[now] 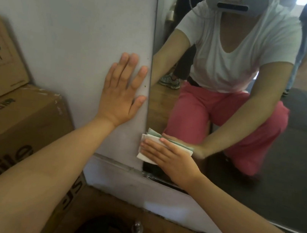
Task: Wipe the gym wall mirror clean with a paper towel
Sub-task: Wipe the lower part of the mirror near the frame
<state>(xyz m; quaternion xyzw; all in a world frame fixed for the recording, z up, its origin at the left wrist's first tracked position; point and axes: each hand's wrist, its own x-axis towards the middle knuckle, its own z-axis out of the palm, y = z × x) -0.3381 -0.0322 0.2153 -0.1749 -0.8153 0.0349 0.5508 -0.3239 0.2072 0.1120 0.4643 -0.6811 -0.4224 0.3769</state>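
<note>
Fingers (152, 148) flat on paper towel (143, 155)

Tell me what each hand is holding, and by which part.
Right hand presses a folded paper towel flat on the mirror, fingers across its face. Left hand holds nothing, flat on the wall.

Paper towel (146, 151) under right hand (170, 156): soft matt paper noted. Mirror (292, 157) behind it: smooth glossy glass. Wall (72, 24) under left hand (122, 93): matt paint recorded. Boxes (19, 116) left of that hand: dull, scuffed cardboard.
</note>
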